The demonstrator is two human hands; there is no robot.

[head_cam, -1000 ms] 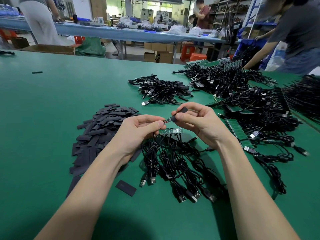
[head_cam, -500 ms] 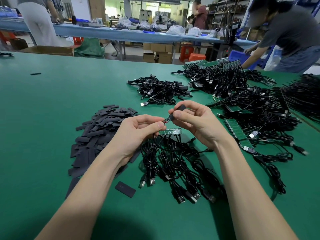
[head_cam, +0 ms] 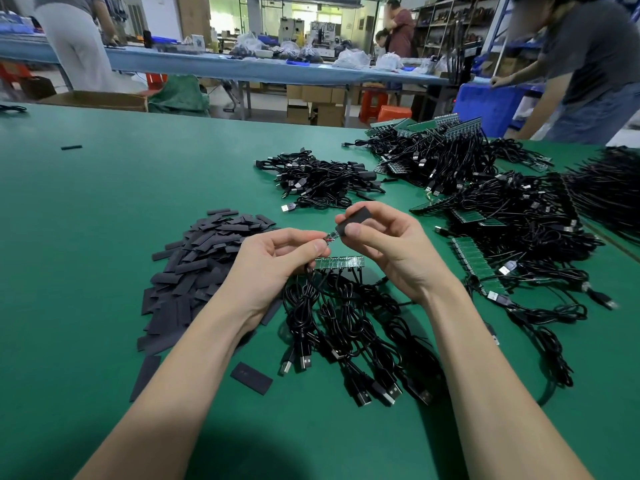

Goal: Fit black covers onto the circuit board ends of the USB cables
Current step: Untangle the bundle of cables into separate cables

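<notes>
Closest to the camera there's a single loose black sleeve [head_cam: 251,378] lying flat on the green table [head_cam: 104,209], right between the two forearms. Just past it sits a bundle of USB cables [head_cam: 346,327], plugs fanned toward the viewer, wires running up to a strip of small green boards [head_cam: 340,262] that lies left to right under the hands.

Both hands are held just above that strip. The left hand [head_cam: 273,268] pinches a cable end between thumb and forefinger, with a bit of red wire and board tip [head_cam: 330,236] poking out to the right. The right hand [head_cam: 388,244] grips a black cover [head_cam: 354,221] between thumb and fingers. Its long axis tilts from lower left to upper right, the lower left opening meeting the board tip, so cover and board line up end to end.

Left of the hands is a big heap of spare covers [head_cam: 194,268]. Further back there's a pile of cables [head_cam: 322,181], then a much bigger tangle with green board strips [head_cam: 502,202] on the right. One stray black piece [head_cam: 71,147] sits far left. Beyond the table edge, people stand at another long bench [head_cam: 242,69].
</notes>
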